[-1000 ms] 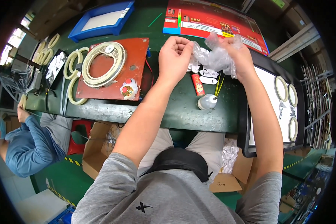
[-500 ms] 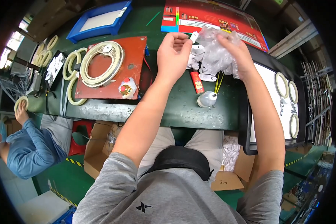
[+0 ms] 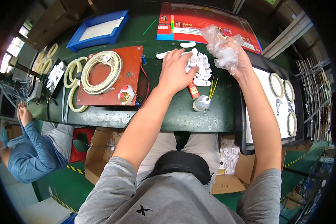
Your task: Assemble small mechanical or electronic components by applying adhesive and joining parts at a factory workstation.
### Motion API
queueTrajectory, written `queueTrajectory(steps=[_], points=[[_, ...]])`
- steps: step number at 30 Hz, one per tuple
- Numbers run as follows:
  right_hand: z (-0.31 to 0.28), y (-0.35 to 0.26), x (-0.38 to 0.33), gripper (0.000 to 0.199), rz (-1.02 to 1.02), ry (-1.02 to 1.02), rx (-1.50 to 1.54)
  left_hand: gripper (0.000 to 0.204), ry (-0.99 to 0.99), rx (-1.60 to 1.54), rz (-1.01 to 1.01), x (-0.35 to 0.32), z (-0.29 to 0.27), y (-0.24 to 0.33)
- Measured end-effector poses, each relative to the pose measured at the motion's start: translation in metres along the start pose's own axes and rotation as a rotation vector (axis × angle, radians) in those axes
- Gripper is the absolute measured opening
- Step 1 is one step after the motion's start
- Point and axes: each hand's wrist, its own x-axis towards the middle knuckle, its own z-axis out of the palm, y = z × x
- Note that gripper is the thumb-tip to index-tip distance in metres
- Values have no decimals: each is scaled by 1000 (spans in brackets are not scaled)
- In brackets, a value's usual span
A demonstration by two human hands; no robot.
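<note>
Factory assembly bench [image 3: 164,112]: plastic rings [image 3: 72,71], parts trays [image 3: 100,30], cardboard boxes [image 3: 100,149].

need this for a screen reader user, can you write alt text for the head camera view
Seen from above, a seated person's left hand rests on a pile of small white plastic parts on a green workbench, while the right hand holds a crumpled clear plastic bag. To the left, a red board carries a cream ring; to the right, a black-rimmed tray holds more rings.
</note>
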Motion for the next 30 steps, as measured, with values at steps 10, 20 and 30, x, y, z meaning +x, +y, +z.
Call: queueTrajectory(steps=[10, 20, 30], points=[[4, -10, -4, 18, 65, -72, 125, 41, 105, -80, 46, 1, 3, -5], [8, -45, -31, 13, 101, -82, 13, 44, 94, -102, 64, 4, 2, -8], [26, -41, -27, 31, -137, -76, -1243, 46, 58, -6, 60, 5, 6, -6]])
